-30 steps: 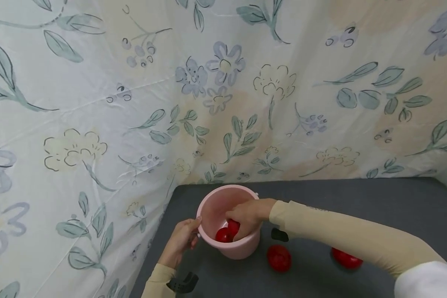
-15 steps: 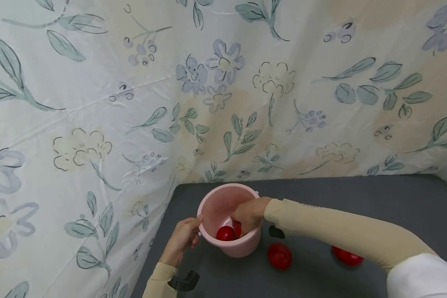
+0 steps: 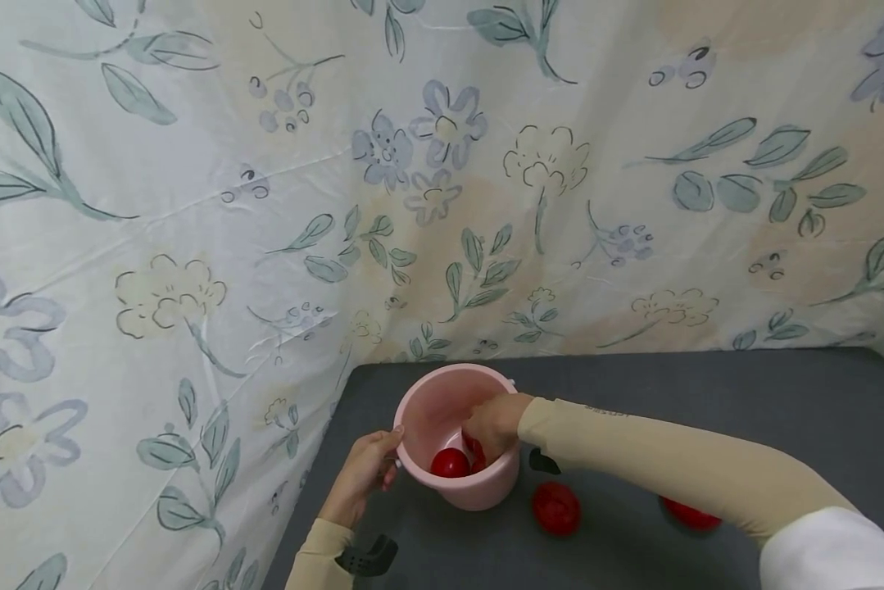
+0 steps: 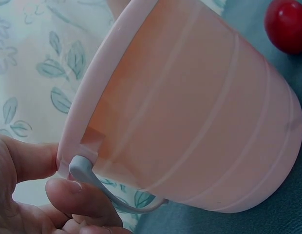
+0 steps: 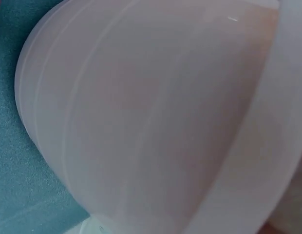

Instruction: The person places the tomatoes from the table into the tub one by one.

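Observation:
A pink bucket [image 3: 473,493] stands on the grey table [image 3: 714,393] near its left back corner. My left hand [image 3: 385,460] pinches the bucket's rim at the grey handle joint; the left wrist view shows thumb and finger of the left hand [image 4: 63,170] there on the bucket [image 4: 190,107]. My right hand [image 3: 487,436] reaches down inside the bucket, fingers curled round a red tomato [image 3: 475,455]. Beside it a second tomato [image 3: 449,464] lies on the bucket floor. The right wrist view shows only the bucket's outer wall [image 5: 141,122].
Two more red tomatoes lie on the table: one [image 3: 556,508] just right of the bucket, also in the left wrist view [image 4: 287,24], and one [image 3: 691,515] partly hidden under my right forearm. A flowered cloth [image 3: 265,205] walls the table's back and left.
My right hand has gone deeper into the bucket with its tomato. The left hand keeps its hold on the rim. The view has shifted slightly.

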A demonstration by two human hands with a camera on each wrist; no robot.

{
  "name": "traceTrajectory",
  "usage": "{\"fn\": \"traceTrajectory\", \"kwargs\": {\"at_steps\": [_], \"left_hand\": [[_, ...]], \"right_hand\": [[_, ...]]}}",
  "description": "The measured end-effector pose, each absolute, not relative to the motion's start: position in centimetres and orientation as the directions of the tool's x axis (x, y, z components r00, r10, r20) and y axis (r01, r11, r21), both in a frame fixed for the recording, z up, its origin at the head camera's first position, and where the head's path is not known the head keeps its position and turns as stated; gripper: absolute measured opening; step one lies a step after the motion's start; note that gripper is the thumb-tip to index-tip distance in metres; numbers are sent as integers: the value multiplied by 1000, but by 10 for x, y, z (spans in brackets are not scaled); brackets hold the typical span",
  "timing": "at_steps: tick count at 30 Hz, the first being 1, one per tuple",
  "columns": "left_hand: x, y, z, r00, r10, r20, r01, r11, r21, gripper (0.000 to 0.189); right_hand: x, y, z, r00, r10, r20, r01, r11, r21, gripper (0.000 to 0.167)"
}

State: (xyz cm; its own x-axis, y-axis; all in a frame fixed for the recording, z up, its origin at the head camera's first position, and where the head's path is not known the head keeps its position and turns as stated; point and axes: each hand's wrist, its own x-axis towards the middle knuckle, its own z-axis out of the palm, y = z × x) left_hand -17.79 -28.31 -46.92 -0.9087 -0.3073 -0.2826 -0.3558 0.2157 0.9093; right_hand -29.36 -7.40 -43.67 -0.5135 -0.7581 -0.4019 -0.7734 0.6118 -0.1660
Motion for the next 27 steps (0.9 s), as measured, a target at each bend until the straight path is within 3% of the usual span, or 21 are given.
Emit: {"fn": "traceTrajectory", "kwargs": {"at_steps": [9, 18, 23, 27], "left_hand": [[-181, -281, -471, -906, -318, -280, -354, 205, 913, 35], [-181, -279, -472, -913, -301, -274, -347, 225, 910, 38], [-179, -280, -472, -909, -309, -280, -353, 214, 911, 35], [-178, -282, -471, -910, -307, -279, -348, 199, 916, 33]], "right_hand": [[-294, -74, -440, -525, -785, -330, -811, 578, -85, 52], [-296, -69, -440, -506, -800, -321, -802, 574, -165, 41], [-297, -71, -432, -401, -910, -100, -857, 412, -311, 26], [-290, -64, -398, -346, -932, 106, -911, 307, -275, 38]]}}
